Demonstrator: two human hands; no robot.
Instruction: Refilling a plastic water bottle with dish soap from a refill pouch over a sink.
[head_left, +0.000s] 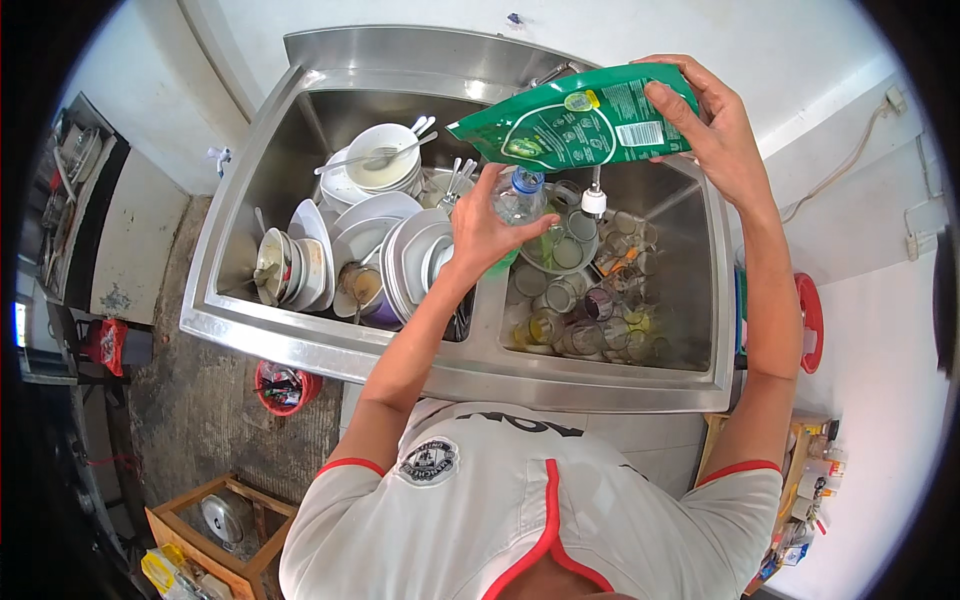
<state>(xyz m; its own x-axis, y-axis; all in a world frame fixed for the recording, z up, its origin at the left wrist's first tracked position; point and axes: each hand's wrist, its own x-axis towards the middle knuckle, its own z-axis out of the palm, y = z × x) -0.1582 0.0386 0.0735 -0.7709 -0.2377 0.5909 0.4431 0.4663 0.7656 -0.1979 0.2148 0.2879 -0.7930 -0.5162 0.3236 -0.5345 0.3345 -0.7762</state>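
My left hand (491, 221) grips a clear plastic bottle (517, 196) with a blue neck ring, upright over the divider of a double-bowl steel sink (300, 341). Green liquid shows low in the bottle. With my right hand (701, 120) I hold a green refill pouch (570, 120) by its wide end, lying nearly level above the bottle. The pouch's lower edge meets the bottle mouth in view; whether liquid is flowing cannot be seen. Behind the pouch hangs a tap with a white nozzle (594, 202).
Stacked white plates (409, 255), bowls (382, 161) and cutlery fill the left bowl. Many drinking glasses (562, 292) crowd the right bowl. A red bin (289, 390) stands on the floor at left, near a wooden frame (225, 525). Bottles line a wooden shelf (802, 480) at right.
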